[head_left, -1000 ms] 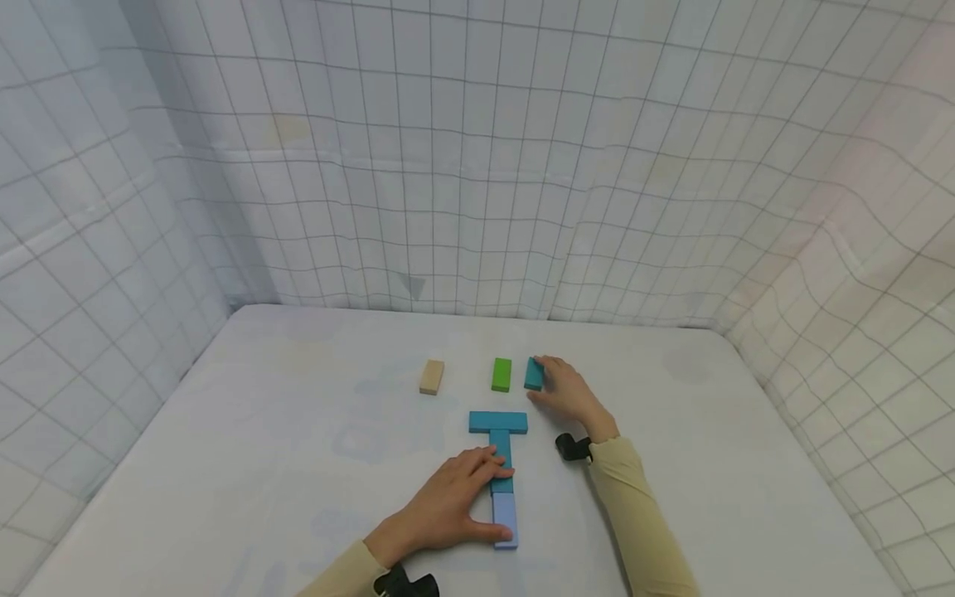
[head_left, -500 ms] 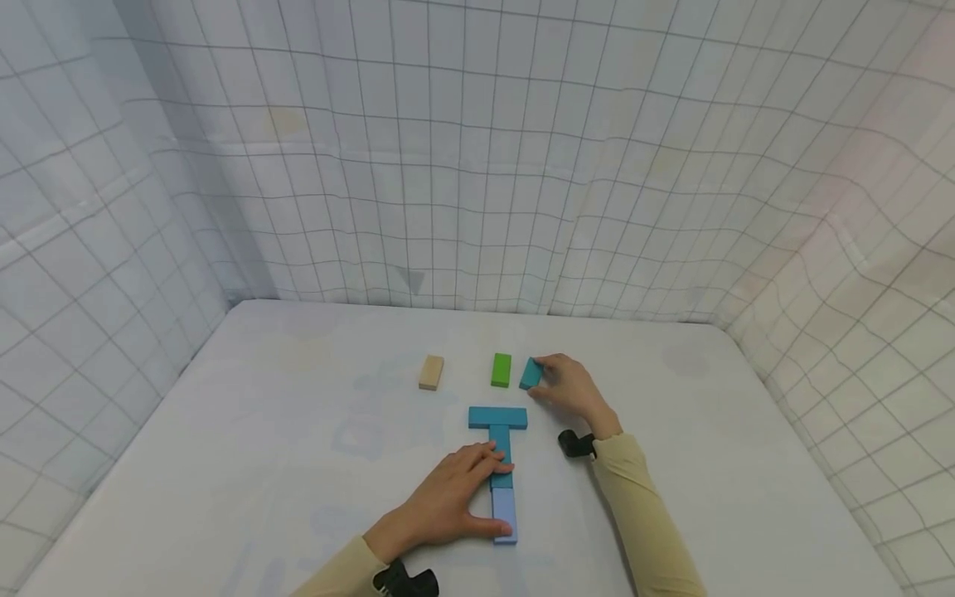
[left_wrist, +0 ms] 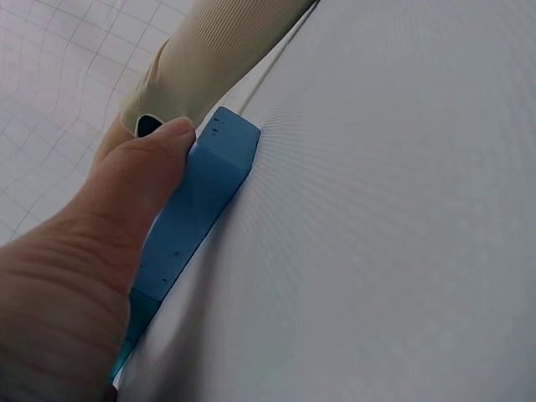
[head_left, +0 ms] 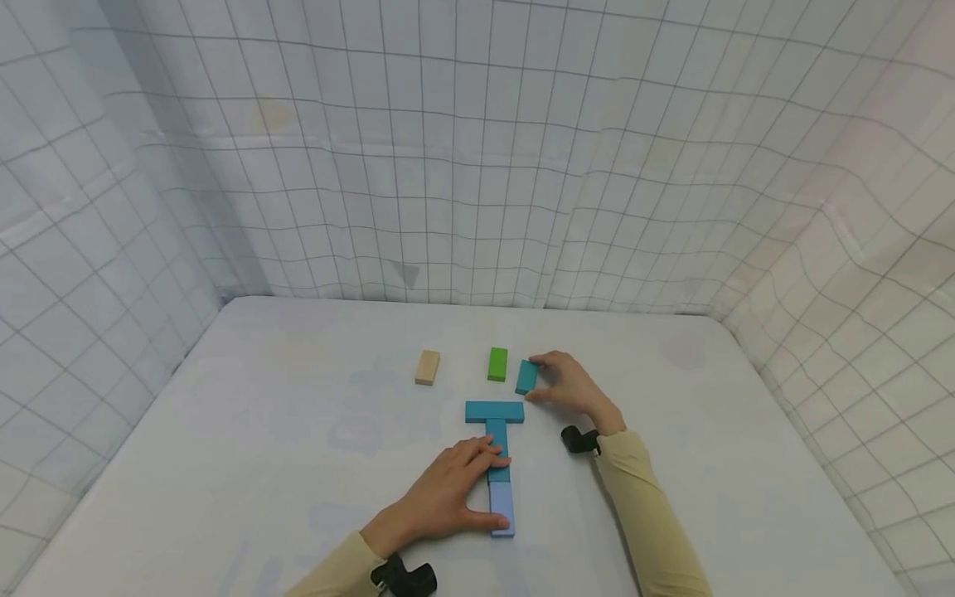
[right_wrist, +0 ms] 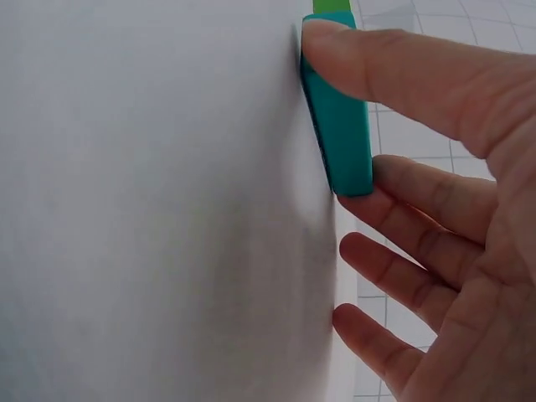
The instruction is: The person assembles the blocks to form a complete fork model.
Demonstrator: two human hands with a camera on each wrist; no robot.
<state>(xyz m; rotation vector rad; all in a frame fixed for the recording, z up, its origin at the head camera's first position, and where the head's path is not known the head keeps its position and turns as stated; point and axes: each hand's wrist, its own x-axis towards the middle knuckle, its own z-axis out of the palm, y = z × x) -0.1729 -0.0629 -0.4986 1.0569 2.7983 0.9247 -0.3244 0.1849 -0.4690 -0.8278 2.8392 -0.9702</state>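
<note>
In the head view, my right hand (head_left: pixel 570 385) pinches a teal block (head_left: pixel 526 377) lengthwise, thumb at its near end and a fingertip at its far end. The right wrist view shows the teal block (right_wrist: pixel 342 126) between thumb and index finger, the other fingers spread below. My left hand (head_left: pixel 448 489) rests over a column of blocks. Its fingers lie across a darker teal block (head_left: pixel 497 431), and its thumb touches a light blue block (head_left: pixel 501 497) near the bottom end. A crosswise teal block (head_left: pixel 494 411) tops the column, making a T shape.
A green block (head_left: pixel 497 364) lies just left of the pinched one. Farther left is a beige wooden block (head_left: pixel 428 367). The white table (head_left: pixel 261 431) is enclosed by gridded white curtains (head_left: pixel 477 166) at the back and sides.
My right hand has slid its teal block slightly left and toward me, turning it to a small slant. The left hand stays over the column. The head view has shifted a little.
</note>
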